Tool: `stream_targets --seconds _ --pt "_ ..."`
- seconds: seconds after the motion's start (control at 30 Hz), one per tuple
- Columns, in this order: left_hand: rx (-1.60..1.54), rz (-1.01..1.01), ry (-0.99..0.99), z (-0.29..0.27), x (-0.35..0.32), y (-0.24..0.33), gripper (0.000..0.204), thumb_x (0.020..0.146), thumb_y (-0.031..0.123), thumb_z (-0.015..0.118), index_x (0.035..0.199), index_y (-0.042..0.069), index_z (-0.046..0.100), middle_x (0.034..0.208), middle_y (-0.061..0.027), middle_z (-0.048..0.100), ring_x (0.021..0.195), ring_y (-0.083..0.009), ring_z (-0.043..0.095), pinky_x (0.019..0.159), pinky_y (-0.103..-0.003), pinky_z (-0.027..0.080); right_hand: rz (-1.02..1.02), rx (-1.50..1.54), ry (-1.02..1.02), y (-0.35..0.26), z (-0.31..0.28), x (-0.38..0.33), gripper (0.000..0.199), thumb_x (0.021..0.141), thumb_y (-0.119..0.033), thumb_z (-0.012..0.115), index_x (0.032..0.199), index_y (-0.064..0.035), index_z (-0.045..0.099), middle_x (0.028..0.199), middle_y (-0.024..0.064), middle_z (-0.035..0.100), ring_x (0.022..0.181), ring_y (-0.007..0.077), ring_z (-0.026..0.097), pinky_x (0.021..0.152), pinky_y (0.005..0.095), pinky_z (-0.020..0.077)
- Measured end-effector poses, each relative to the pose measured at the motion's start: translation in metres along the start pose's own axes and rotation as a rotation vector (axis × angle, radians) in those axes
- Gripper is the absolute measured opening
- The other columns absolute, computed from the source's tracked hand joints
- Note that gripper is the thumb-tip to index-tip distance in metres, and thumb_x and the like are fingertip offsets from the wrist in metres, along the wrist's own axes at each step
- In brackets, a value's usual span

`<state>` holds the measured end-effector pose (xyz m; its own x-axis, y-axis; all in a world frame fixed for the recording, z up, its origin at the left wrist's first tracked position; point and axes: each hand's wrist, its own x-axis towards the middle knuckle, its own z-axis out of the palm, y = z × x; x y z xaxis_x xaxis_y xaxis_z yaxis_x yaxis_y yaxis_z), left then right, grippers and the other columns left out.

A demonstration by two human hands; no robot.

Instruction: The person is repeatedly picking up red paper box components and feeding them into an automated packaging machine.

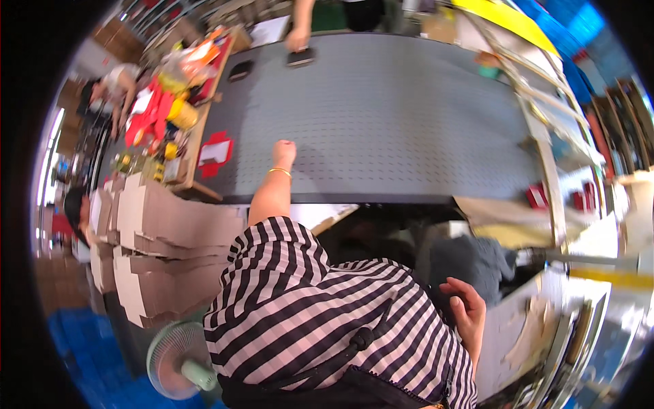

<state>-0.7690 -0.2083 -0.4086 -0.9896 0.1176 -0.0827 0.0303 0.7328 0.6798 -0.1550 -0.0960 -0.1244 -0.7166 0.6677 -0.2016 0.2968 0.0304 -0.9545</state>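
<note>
The left hand [285,154] reaches over the near left part of a broad grey bench [409,88] with rows of short dark dashes on its top. Its fingers are folded into a loose fist; I cannot tell whether they close on anything small, or whether the hand touches the surface. A thin gold-coloured bangle [279,172] circles the wrist. A flat red cross-shaped piece with a white panel at its middle [215,153] lies to the left of this hand, apart from it, by the bench's left edge toward the near left corner.

The right hand [469,310] hangs below the near edge, fingers apart and half bent, gripping nothing, just beside a bundled dark grey cloth [463,266].

At the far edge, a co-worker's hand [298,39] is on a black rectangular block [301,58]; a second, similar black block [240,71] lies near the far left corner. A small red box [537,196] sits at the near right corner, by a pale ladder-like frame [546,160] along the right edge. Stacked brown cardboard sheets [184,225] stand off the near left corner.
</note>
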Motion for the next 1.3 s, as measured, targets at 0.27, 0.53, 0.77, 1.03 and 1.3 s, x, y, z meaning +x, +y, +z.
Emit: stream_targets --seconds 0.27,0.53,0.77,1.03,1.3 --pt "0.453 -0.286 0.219 -0.159 0.051 -0.093 0.038 0.085 0.024 0.064 0.122 0.015 0.06 0.12 -0.0179 0.06 0.109 -0.0377 0.06 0.089 -0.047 0.052 -0.026 -0.374 -0.36 -0.045 0.07 0.155 0.041 0.083 -0.017 0.065 0.12 -0.0008 0.061 0.105 0.0138 0.069 0.101 0.0259 0.064 0.093 0.0347 0.0462" --pt "0.901 -0.063 0.324 -0.176 0.078 -0.116 0.029 0.089 0.023 0.058 0.116 0.022 0.067 0.139 -0.0133 0.047 0.135 -0.0301 0.037 0.104 -0.043 0.043 -0.049 -0.526 -0.528 -0.037 0.093 0.193 0.042 0.081 -0.015 0.071 0.119 -0.0011 0.061 0.107 0.0153 0.068 0.102 0.0306 0.063 0.091 0.0378 0.0482" --pt "0.188 0.381 -0.032 -0.084 0.047 -0.042 0.019 0.084 0.019 0.063 0.1 0.011 0.072 0.091 -0.0161 0.07 0.081 -0.0273 0.07 0.072 -0.038 0.055 -0.137 -0.559 -0.489 -0.025 0.079 0.146 0.039 0.081 -0.015 0.07 0.116 0.0002 0.062 0.106 0.0162 0.067 0.101 0.0326 0.063 0.089 0.0392 0.0489" --pt "-0.492 1.15 -1.216 -0.057 -0.275 0.304 0.015 0.08 0.019 0.078 0.083 0.007 0.07 0.077 -0.0027 0.066 0.075 -0.0137 0.059 0.07 -0.03 0.048 -0.36 -0.368 0.392 -0.008 -0.028 0.02 0.034 0.082 -0.006 0.065 0.116 0.0013 0.062 0.113 0.0139 0.067 0.106 0.0278 0.063 0.095 0.0357 0.0459" --pt "-0.507 2.013 -1.472 -0.081 -0.561 0.409 0.021 0.077 0.026 0.077 0.081 0.007 0.071 0.078 -0.0062 0.066 0.077 -0.0235 0.06 0.075 -0.035 0.048 -0.279 -0.53 0.732 0.037 -0.099 -0.159 0.046 0.086 -0.016 0.066 0.129 -0.0046 0.056 0.129 0.0164 0.057 0.123 0.0309 0.05 0.104 0.0402 0.0388"
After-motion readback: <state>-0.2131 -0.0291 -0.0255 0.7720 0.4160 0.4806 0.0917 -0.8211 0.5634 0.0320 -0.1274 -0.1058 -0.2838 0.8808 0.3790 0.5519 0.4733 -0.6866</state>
